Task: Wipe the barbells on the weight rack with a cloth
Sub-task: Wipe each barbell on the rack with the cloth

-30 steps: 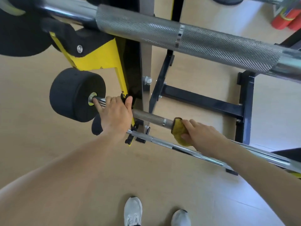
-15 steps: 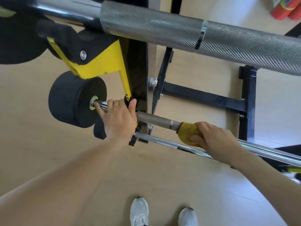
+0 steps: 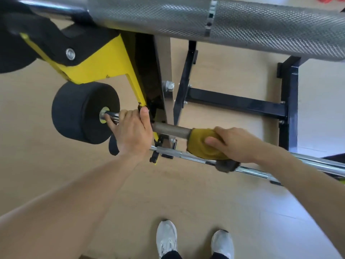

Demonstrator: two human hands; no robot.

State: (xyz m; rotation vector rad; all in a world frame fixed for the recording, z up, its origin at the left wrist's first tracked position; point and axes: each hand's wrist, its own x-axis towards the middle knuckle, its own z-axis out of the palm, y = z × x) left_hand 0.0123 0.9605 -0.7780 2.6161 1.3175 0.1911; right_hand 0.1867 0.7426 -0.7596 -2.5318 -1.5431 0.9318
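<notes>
Gripping the heavy, rigid barbell near its plate, the left hand steadied it; the right hand clamped the soft cloth around its knurled shaft.

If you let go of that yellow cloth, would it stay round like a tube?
Probably not. The yellow cloth bends to wrap the barbell under the right hand, so it looks soft and floppy. It would likely droop or slide off. It also seems light, since the fingers alone keep it in place.
</notes>
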